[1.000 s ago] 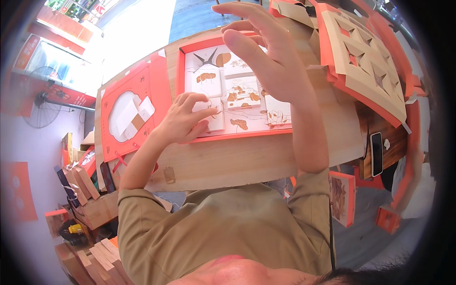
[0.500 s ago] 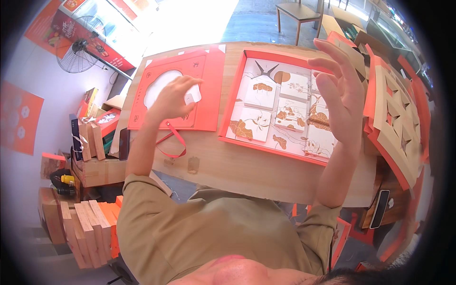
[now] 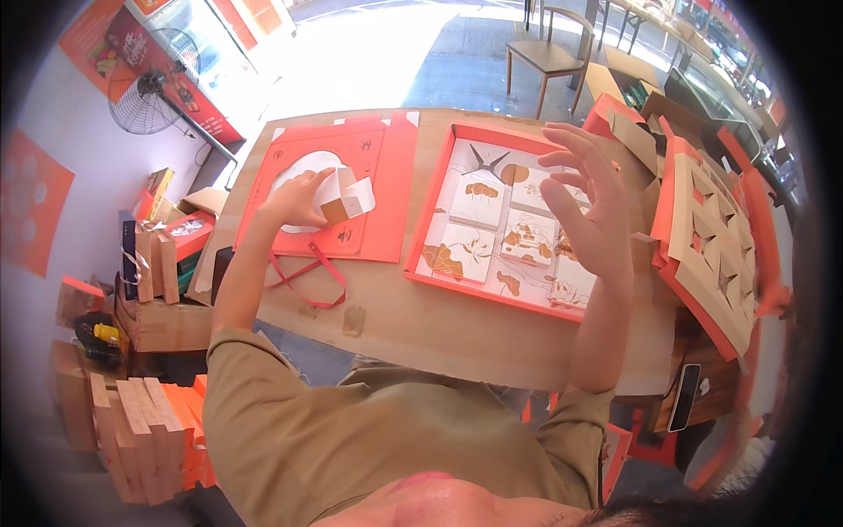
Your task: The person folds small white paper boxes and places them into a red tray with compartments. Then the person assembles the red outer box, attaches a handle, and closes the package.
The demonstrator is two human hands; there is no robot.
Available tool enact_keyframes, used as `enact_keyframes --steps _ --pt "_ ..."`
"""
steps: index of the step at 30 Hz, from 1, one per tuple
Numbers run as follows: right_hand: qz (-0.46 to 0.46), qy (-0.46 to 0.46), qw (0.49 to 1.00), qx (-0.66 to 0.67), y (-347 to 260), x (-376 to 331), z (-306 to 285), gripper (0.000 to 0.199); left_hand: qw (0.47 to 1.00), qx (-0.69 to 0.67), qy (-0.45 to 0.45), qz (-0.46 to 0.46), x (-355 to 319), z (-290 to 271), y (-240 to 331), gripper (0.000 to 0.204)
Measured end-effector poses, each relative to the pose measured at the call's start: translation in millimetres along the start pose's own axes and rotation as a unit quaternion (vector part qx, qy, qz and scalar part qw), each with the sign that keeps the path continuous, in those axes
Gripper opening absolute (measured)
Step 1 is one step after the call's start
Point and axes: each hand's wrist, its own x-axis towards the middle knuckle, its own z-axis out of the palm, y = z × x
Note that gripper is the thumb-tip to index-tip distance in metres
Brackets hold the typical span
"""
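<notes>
My left hand (image 3: 299, 200) grips a small white carton (image 3: 352, 195) with a gold-brown patch; an end flap stands open. It is above a flat red panel (image 3: 393, 189) with a white shaped centre, and a red ribbon strap (image 3: 332, 290) hangs from its near edge. My right hand (image 3: 594, 198) is raised over the right part of a shallow red box (image 3: 492, 294), fingers apart and nothing visible in them. Inside the box are several white cartons with gold plant drawings, such as one carton (image 3: 465, 250). My right hand and forearm hide the cartons on the right.
Both boxes lie on a wooden-topped table (image 3: 421, 338). At the right edge stands a stack of red and tan cardboard inserts (image 3: 707, 237), with a phone (image 3: 685, 397) nearer me. A chair (image 3: 546, 57) is beyond the table. Cartons (image 3: 162, 321) and a fan (image 3: 140, 101) are on the left.
The carton in my left hand has turned, and its open flap and gold-brown patch now show. My right hand stays raised over the box, shifted a little left. The whole view has tilted slightly.
</notes>
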Motion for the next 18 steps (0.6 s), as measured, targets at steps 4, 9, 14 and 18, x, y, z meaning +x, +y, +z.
enact_keyframes --steps 4,9,14,18 --pt "-0.004 -0.009 1.0 0.005 -2 1 3 0.045 0.999 0.044 0.02 -0.011 -7 -8 9 0.112" --pt "0.008 -0.054 0.998 -0.013 1 1 4 0.051 0.963 -0.16 0.192 0.095 -16 -33 48 0.101" --pt "0.048 -0.077 0.996 0.004 17 1 18 0.066 0.79 -0.532 0.035 0.305 3 -47 113 0.094" --pt "0.059 -0.069 0.994 0.054 25 -2 16 0.094 0.71 -0.581 0.057 0.394 33 -55 215 0.104"
